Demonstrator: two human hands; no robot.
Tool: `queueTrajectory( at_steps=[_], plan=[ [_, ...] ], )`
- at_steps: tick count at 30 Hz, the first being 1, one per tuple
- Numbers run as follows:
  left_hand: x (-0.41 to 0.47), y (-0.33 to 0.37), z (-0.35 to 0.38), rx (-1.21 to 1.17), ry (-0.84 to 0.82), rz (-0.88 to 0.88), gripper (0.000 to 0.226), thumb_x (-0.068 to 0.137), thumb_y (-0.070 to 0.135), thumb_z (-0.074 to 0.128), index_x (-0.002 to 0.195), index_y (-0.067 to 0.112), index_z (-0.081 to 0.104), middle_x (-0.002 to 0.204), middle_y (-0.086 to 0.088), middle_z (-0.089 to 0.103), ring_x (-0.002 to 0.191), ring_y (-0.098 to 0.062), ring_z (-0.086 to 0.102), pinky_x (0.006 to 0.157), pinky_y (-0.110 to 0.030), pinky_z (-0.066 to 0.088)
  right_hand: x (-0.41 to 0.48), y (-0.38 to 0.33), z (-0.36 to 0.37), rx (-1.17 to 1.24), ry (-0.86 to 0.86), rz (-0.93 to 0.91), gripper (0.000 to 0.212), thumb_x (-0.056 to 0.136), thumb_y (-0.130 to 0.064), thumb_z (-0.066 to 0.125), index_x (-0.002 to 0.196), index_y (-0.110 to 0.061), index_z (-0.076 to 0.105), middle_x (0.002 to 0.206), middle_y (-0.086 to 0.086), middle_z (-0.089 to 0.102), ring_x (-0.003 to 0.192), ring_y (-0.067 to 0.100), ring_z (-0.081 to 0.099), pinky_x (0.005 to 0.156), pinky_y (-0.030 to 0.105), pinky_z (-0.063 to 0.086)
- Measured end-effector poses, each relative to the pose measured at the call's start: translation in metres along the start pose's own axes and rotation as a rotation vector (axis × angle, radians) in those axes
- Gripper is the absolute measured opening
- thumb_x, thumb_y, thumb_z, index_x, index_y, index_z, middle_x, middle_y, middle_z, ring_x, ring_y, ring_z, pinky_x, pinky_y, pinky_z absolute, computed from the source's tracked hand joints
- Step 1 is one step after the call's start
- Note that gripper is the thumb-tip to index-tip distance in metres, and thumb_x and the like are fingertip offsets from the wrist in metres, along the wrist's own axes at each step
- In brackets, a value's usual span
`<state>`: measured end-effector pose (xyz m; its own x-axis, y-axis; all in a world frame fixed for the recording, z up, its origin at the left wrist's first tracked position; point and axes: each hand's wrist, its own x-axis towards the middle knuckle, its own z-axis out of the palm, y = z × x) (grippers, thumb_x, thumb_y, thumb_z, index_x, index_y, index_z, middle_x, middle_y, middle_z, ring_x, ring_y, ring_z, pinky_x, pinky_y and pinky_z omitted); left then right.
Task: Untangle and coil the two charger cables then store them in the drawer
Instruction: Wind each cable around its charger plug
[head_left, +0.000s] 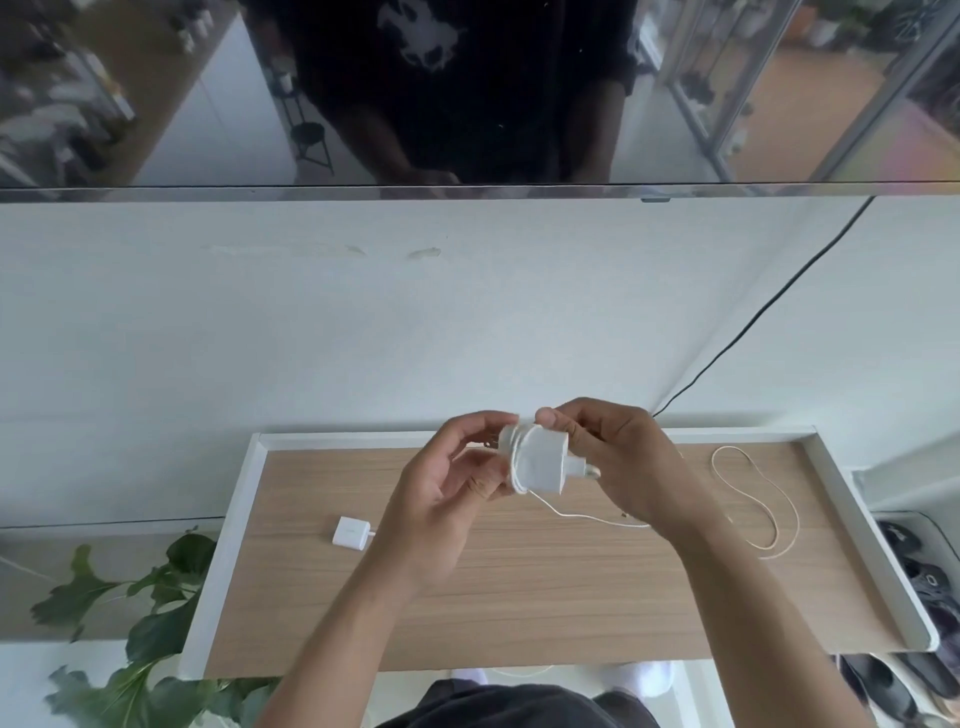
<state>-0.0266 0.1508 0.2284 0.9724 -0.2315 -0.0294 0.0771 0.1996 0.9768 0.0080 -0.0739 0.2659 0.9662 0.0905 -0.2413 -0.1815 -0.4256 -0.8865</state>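
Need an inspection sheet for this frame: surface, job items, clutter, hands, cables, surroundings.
Surface: wood-grain top with a raised white rim at left, back and right.
Job's things: wrapped charger, cable wound round it, held above the top; second charger lies on the top at left.
Clutter: nothing seen.
Grippers: left hand and right hand both grip the wrapped charger, right thumb on top.
Cables: white tail trails from the wrapped charger behind the right wrist; loose cable loop lies on the top at right; cannot tell whether they join. A black cable runs down the wall.
Surroundings: screen above, plant lower left, shoes right.
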Motion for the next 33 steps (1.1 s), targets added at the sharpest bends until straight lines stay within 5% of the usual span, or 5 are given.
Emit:
queueTrajectory(
  at_steps=[5, 10, 17, 24, 33],
  plan=[
    [0.008, 0.000, 0.011, -0.133, 0.222, 0.021, 0.026, 0.107, 0.008, 0.067, 0.133, 0.011, 0.066, 0.131, -0.003, 0.073, 0.116, -0.023, 0.077, 0.101, -0.043, 0.064, -0.010, 0.006, 0.019, -0.166, -0.055, -0.031, 0.044, 0.115, -0.041, 0.048, 0.079, -0.022, 0.066, 0.061, 0.003, 0.050, 0.055, 0.017, 0.041, 0.059, 0.033, 0.040],
    [0.011, -0.003, 0.004, 0.311, 0.390, 0.095, 0.025, 0.106, 0.019, 0.074, 0.127, 0.029, 0.065, 0.129, 0.014, 0.070, 0.111, -0.013, 0.073, 0.087, -0.018, 0.058, -0.021, -0.004, 0.021, -0.332, -0.231, -0.154, 0.051, 0.115, -0.049, 0.051, 0.078, -0.016, 0.066, 0.062, 0.004, 0.059, 0.052, 0.007, 0.041, 0.054, 0.021, 0.035],
    [0.011, -0.017, -0.017, 0.708, 0.158, 0.209, 0.046, 0.104, -0.009, 0.064, 0.132, 0.026, 0.069, 0.128, 0.010, 0.063, 0.117, -0.017, 0.070, 0.095, -0.038, 0.062, -0.026, -0.031, -0.005, -0.259, -0.150, -0.177, 0.020, 0.107, -0.046, 0.068, 0.095, -0.036, 0.080, 0.075, -0.011, 0.070, 0.059, 0.013, 0.049, 0.058, 0.025, 0.042],
    [0.001, -0.004, -0.010, 0.377, 0.062, -0.011, 0.028, 0.113, 0.020, 0.062, 0.134, 0.037, 0.068, 0.122, 0.011, 0.076, 0.110, -0.010, 0.072, 0.088, -0.020, 0.049, -0.010, -0.025, -0.020, -0.128, 0.016, -0.167, 0.013, 0.107, -0.043, 0.069, 0.108, -0.042, 0.081, 0.103, -0.023, 0.079, 0.083, 0.023, 0.061, 0.073, 0.023, 0.051],
    [0.008, 0.017, 0.008, -0.261, 0.098, -0.010, 0.034, 0.107, 0.000, 0.066, 0.139, 0.011, 0.066, 0.133, -0.006, 0.072, 0.121, -0.024, 0.071, 0.106, -0.040, 0.058, -0.005, 0.009, 0.015, 0.136, -0.066, 0.015, 0.023, 0.105, -0.035, 0.064, 0.091, -0.024, 0.079, 0.065, 0.003, 0.039, 0.064, 0.027, 0.032, 0.067, 0.045, 0.034]
  ],
)
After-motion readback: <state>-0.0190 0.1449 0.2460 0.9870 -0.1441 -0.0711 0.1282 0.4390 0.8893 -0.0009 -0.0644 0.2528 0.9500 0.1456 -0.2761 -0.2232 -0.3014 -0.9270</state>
